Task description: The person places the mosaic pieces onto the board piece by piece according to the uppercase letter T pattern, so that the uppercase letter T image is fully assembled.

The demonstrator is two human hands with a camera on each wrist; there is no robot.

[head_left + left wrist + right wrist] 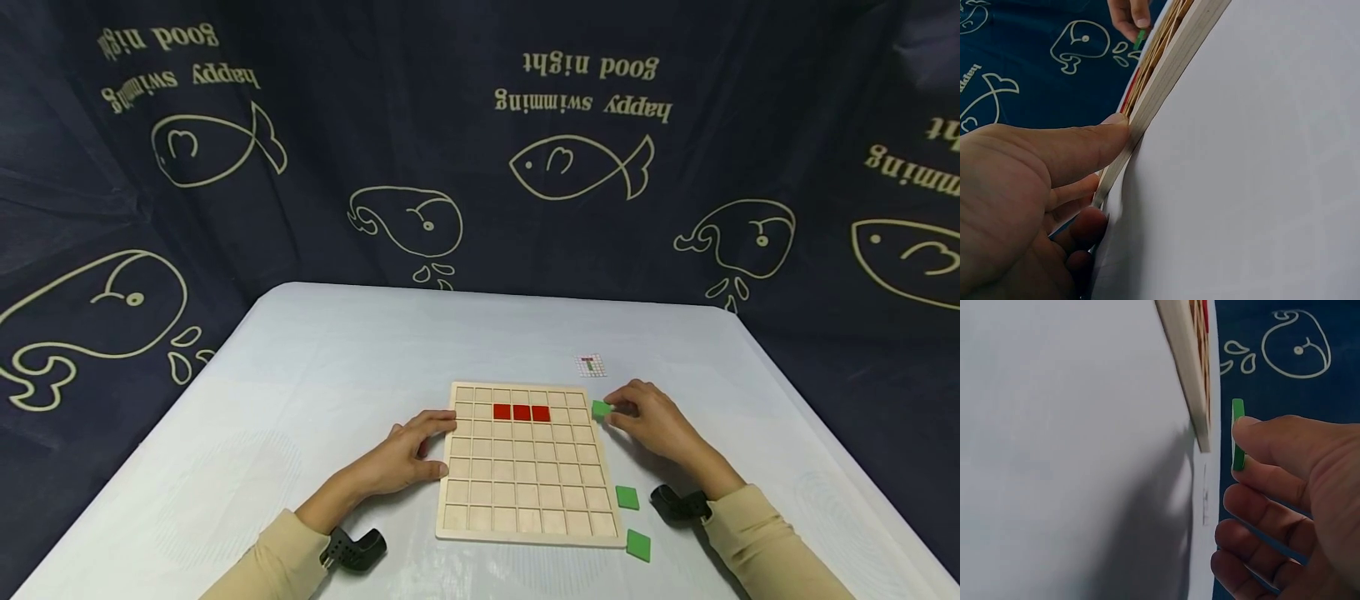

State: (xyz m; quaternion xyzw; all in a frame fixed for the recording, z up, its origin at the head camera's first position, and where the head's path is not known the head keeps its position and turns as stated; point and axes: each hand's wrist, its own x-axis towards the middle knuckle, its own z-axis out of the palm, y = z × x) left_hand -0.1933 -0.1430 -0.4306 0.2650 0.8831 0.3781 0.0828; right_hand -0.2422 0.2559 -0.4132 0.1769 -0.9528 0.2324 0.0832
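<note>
A wooden grid board lies on the table, with several red square tiles side by side in its second row from the far edge. My left hand rests against the board's left edge, its thumb and fingertips touching the wood. Between thumb and index finger, my right hand pinches a green square tile, raised just off the board's upper right edge. The other right fingers are loosely bent. Two more green tiles lie beside the board, one at its lower right edge and another nearer me.
A small printed pattern card with a red and green T shape lies beyond the board's far right corner. The white table ends at a dark cloth backdrop with whale and fish drawings.
</note>
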